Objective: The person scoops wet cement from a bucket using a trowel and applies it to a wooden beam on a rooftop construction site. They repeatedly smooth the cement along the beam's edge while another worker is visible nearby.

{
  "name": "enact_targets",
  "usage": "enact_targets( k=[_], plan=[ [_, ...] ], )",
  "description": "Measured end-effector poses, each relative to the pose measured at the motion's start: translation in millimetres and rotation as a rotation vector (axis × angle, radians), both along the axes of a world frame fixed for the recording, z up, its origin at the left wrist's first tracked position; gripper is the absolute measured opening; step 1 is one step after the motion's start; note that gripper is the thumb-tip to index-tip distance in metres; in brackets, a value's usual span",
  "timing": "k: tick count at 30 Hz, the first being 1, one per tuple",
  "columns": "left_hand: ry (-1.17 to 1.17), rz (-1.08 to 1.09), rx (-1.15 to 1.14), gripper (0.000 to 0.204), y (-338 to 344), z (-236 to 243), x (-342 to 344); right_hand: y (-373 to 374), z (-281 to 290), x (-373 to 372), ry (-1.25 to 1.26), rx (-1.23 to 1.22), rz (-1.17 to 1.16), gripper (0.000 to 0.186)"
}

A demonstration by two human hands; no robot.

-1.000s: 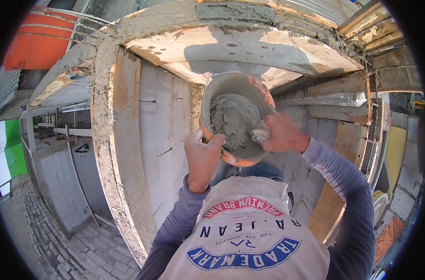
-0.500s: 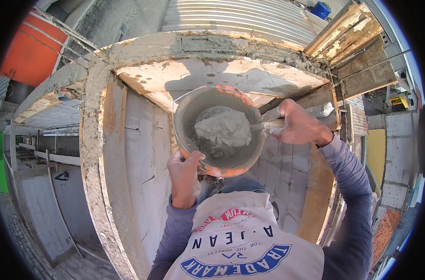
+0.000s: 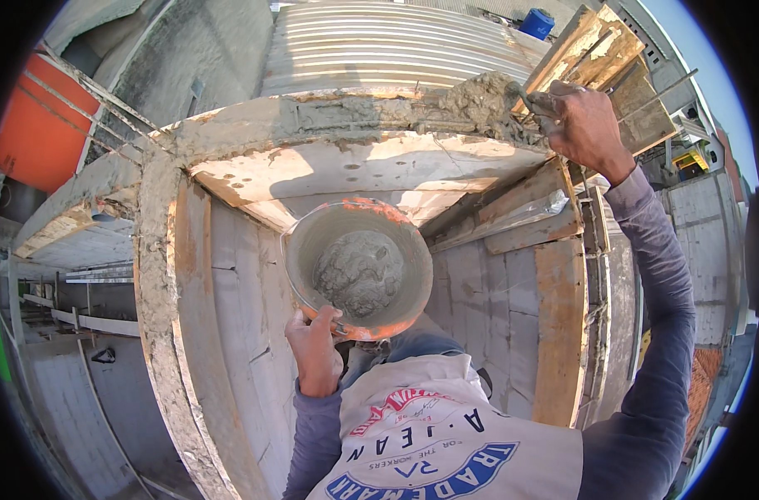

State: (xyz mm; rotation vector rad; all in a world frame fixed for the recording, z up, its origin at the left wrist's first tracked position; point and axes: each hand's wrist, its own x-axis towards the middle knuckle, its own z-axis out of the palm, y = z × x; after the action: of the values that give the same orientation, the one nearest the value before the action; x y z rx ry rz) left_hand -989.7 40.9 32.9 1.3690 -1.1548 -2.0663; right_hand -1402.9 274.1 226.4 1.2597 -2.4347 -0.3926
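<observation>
My left hand (image 3: 314,350) is closed on the near-left rim of an orange bucket (image 3: 424,279), its thumb over the edge. Grey wet mortar (image 3: 359,267) lies in the bottom of the bucket, and the bucket's inner wall is coated with it. Up at the far right, my right hand (image 3: 586,129) grips a mortar-smeared trowel (image 3: 544,107), its blade mostly hidden. Beside the trowel, a lumpy heap of mortar (image 3: 484,102) sits on top of the concrete beam (image 3: 338,115), at its right end.
Wooden formwork boards (image 3: 600,50) stand at the far right corner. A plank (image 3: 534,221) juts in below my right hand. Rebar rods (image 3: 96,92) stick out at the left corner. Beyond the beam lies a corrugated roof (image 3: 388,46) with a blue container (image 3: 536,23).
My right hand has moved from the bucket up and away to the beam's right end with the trowel. A mortar heap now lies there, and the bucket holds less.
</observation>
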Motion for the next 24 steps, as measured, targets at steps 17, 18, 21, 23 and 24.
enact_targets(
  k=[17,18,21,23,24],
  plan=[
    [-0.156,-0.114,-0.217,0.006,4.9,18.7,-6.0,-103.2,-149.9,190.8,-0.458,0.209,0.198,0.037],
    [-0.157,-0.125,-0.242,0.005,6.9,28.4,-11.4,-108.8,-156.9,192.5,-0.548,0.230,0.152,0.035],
    [-0.113,-0.162,-0.251,0.006,2.7,35.8,-15.5,-115.3,-161.1,187.4,-0.781,0.211,0.096,0.029],
    [-0.118,-0.194,-0.235,0.008,1.0,39.3,-16.0,-111.8,-172.0,181.8,-0.870,0.157,0.080,0.031],
    [-0.149,-0.216,-0.226,0.008,0.7,40.4,-15.6,-109.8,-179.2,181.6,-0.918,0.126,0.067,0.032]
  ],
)
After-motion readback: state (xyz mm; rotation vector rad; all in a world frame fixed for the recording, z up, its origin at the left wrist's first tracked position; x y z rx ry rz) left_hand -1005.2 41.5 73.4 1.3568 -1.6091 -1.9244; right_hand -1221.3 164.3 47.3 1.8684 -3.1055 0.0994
